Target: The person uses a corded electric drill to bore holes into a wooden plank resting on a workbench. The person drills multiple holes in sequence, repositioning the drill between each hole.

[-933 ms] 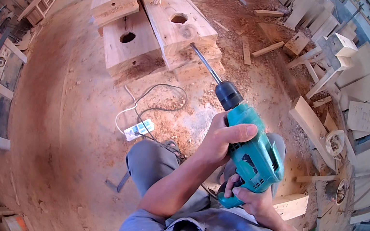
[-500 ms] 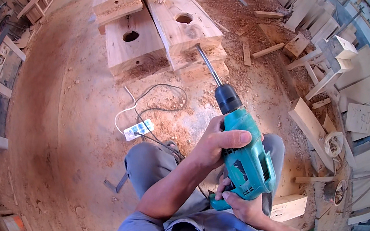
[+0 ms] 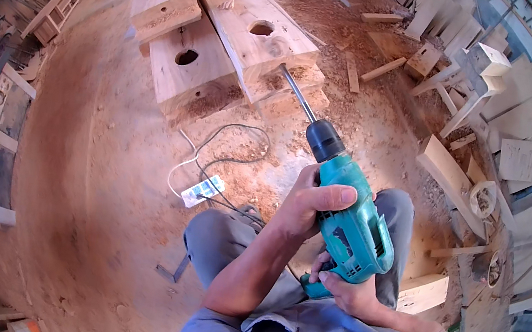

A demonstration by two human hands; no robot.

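Electric drill [image 3: 346, 223]: teal plastic body with vent slots, black chuck, long steel bit [image 3: 292, 84] whose tip meets the end of a pale timber beam [image 3: 246, 29] with a round hole. Held over the person's lap; left hand [image 3: 313, 201] wrapped around the body, right hand [image 3: 342, 293] closed on the grip below. White power strip [image 3: 202, 190] on the sawdust floor.

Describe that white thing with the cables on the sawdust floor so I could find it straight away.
Start at the big wooden beams with round holes lying on the floor, then look down past their near ends to the loop of dark cable. At its lower left lies the power strip, a small white block just above the person's grey-trousered knee, the only white thing on the reddish sawdust there.
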